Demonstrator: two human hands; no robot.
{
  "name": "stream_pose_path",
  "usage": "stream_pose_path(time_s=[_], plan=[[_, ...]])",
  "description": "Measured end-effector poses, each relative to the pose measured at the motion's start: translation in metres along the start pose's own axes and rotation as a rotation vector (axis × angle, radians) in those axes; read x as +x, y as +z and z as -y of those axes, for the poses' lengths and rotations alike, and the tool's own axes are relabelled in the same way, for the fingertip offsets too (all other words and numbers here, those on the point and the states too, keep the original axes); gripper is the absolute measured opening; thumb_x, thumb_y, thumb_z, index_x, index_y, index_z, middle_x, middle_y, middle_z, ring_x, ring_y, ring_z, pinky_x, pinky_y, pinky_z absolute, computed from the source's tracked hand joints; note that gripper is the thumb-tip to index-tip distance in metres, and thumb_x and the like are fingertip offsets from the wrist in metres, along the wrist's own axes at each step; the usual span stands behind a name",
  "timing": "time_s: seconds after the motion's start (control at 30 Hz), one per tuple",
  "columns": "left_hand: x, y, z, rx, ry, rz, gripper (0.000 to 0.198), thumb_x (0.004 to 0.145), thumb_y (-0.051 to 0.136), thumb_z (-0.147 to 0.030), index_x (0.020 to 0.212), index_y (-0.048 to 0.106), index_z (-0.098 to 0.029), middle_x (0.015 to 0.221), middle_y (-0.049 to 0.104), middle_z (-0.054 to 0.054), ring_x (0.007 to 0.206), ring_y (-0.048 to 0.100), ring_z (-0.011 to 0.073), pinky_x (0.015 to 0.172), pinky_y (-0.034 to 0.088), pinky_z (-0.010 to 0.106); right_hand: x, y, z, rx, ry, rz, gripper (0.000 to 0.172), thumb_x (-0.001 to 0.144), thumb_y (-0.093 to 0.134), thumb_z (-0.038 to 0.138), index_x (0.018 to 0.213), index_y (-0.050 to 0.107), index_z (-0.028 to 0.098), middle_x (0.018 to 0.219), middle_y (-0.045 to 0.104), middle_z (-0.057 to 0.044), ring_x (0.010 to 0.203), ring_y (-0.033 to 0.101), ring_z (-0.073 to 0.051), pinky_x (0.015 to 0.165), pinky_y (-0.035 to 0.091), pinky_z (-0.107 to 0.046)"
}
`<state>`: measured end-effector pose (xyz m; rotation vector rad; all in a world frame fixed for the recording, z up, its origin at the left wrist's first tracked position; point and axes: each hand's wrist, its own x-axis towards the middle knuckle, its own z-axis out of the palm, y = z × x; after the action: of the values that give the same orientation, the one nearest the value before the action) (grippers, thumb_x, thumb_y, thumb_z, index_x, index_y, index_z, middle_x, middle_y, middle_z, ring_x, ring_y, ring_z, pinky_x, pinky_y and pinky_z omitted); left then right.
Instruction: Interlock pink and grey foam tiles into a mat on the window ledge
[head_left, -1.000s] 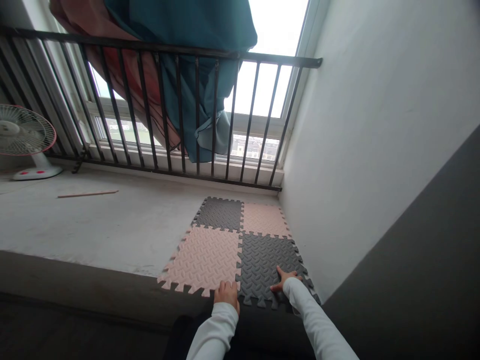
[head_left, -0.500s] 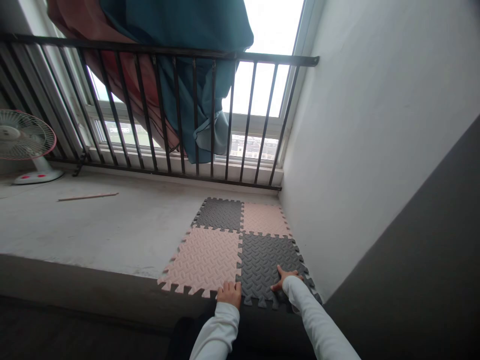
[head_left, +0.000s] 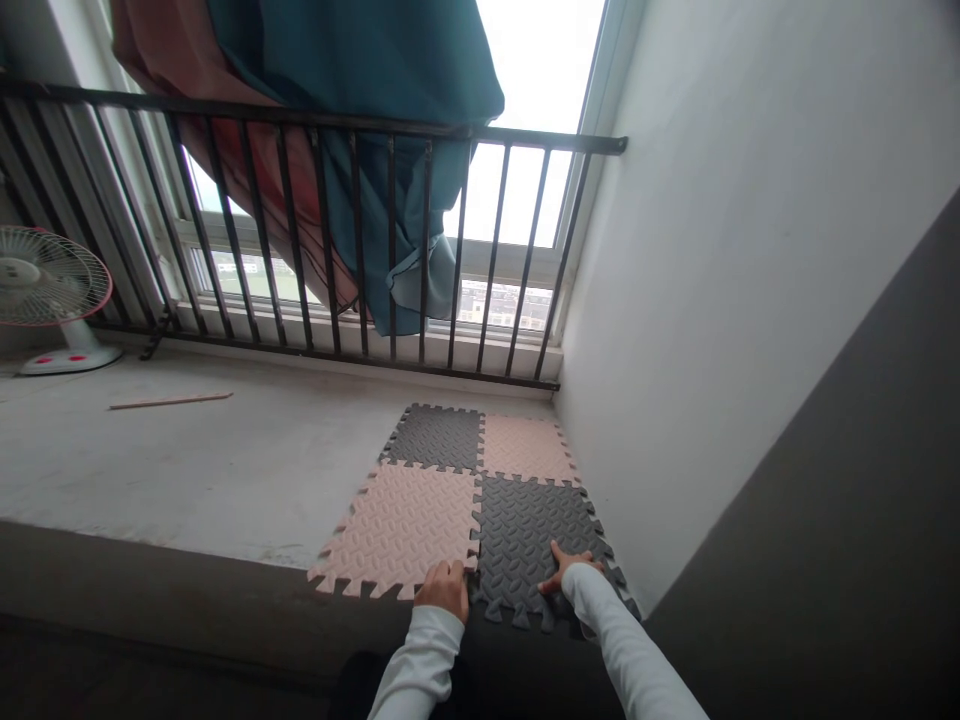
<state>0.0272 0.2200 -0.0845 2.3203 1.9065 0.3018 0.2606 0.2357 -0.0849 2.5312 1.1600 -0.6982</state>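
Observation:
Four interlocking foam mat tiles lie joined on the concrete floor by the white wall. The near pink tile and near dark grey tile meet at a seam in front of me. My left hand rests on that seam at the near edge, fingers curled down onto the mat. My right hand lies flat on the dark grey tile, fingers spread. A far dark grey tile and a far pink tile sit behind them. Both arms wear white sleeves.
A black metal railing runs in front of the window, with teal and red cloth hung over it. A white and pink fan stands at far left. A thin wooden stick lies on the floor. The white wall bounds the right.
The view has shifted slightly. My left hand has crept a little forward onto the seam between the near tiles. My right hand stays flat on the dark grey tile.

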Motion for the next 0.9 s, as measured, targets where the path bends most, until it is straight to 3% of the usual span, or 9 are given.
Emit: stream_pose_path(time_s=[0.13, 0.27, 0.4, 0.53, 0.7, 0.8, 0.9], plan=[[0.022, -0.034, 0.01, -0.123, 0.024, -0.26, 0.026, 0.074, 0.034, -0.015, 0.076, 0.059, -0.023, 0.075, 0.062, 0.006, 0.076, 0.056, 0.0188, 0.069, 0.041, 0.029, -0.003, 0.0, 0.0, 0.014, 0.001, 0.0, 0.107, 0.036, 0.071, 0.054, 0.129, 0.022, 0.032, 0.138, 0.013, -0.019, 0.12, 0.02, -0.042, 0.087, 0.022, -0.064], [0.053, -0.093, 0.03, -0.242, 0.041, -0.569, 0.023, 0.074, 0.036, -0.019, 0.077, 0.058, -0.021, 0.074, 0.061, 0.003, 0.073, 0.054, 0.0157, 0.068, 0.04, 0.025, -0.005, -0.001, 0.001, 0.005, -0.003, 0.016, 0.109, 0.034, 0.071, 0.054, 0.129, 0.022, 0.032, 0.138, 0.013, -0.019, 0.12, 0.02, -0.043, 0.085, 0.023, -0.065], [0.078, -0.153, 0.056, -0.284, -0.03, -0.667, 0.02, 0.072, 0.039, -0.022, 0.077, 0.059, -0.021, 0.072, 0.059, 0.002, 0.067, 0.052, 0.0133, 0.062, 0.038, 0.022, -0.007, -0.002, 0.002, 0.035, 0.01, 0.001, 0.109, 0.032, 0.071, 0.054, 0.128, 0.026, 0.03, 0.137, 0.014, -0.021, 0.12, 0.019, -0.044, 0.083, 0.024, -0.067], [0.092, -0.199, 0.084, -0.302, -0.102, -0.776, 0.02, 0.069, 0.042, -0.024, 0.076, 0.06, -0.019, 0.069, 0.057, 0.0, 0.064, 0.049, 0.0111, 0.061, 0.036, 0.02, -0.009, -0.002, 0.003, 0.034, 0.01, 0.01, 0.105, 0.036, 0.07, 0.054, 0.128, 0.025, 0.031, 0.138, 0.014, -0.02, 0.12, 0.019, -0.043, 0.082, 0.026, -0.066], [0.107, -0.259, 0.139, -0.288, -0.237, -0.999, 0.027, 0.066, 0.044, -0.031, 0.077, 0.061, -0.013, 0.058, 0.049, -0.005, 0.056, 0.04, 0.0041, 0.055, 0.032, 0.015, -0.008, -0.002, 0.003, 0.033, 0.001, -0.004, 0.104, 0.037, 0.07, 0.054, 0.128, 0.025, 0.032, 0.138, 0.014, -0.019, 0.119, 0.019, -0.044, 0.079, 0.029, -0.066], [0.103, -0.295, 0.181, -0.199, -0.306, -1.159, 0.037, 0.065, 0.041, -0.037, 0.073, 0.061, -0.008, 0.05, 0.044, -0.008, 0.05, 0.035, -0.0001, 0.053, 0.03, 0.014, -0.008, -0.003, 0.003, 0.04, 0.002, 0.004, 0.106, 0.036, 0.07, 0.055, 0.129, 0.024, 0.031, 0.138, 0.014, -0.02, 0.119, 0.019, -0.044, 0.079, 0.03, -0.064], [0.068, -0.311, 0.208, -0.075, -0.266, -1.363, 0.041, 0.066, 0.036, -0.042, 0.071, 0.062, -0.01, 0.051, 0.047, -0.009, 0.048, 0.036, -0.0017, 0.052, 0.033, 0.014, -0.008, -0.001, 0.004, 0.038, -0.002, 0.0, 0.107, 0.036, 0.07, 0.055, 0.129, 0.023, 0.031, 0.138, 0.015, -0.02, 0.12, 0.019, -0.044, 0.079, 0.03, -0.063]])
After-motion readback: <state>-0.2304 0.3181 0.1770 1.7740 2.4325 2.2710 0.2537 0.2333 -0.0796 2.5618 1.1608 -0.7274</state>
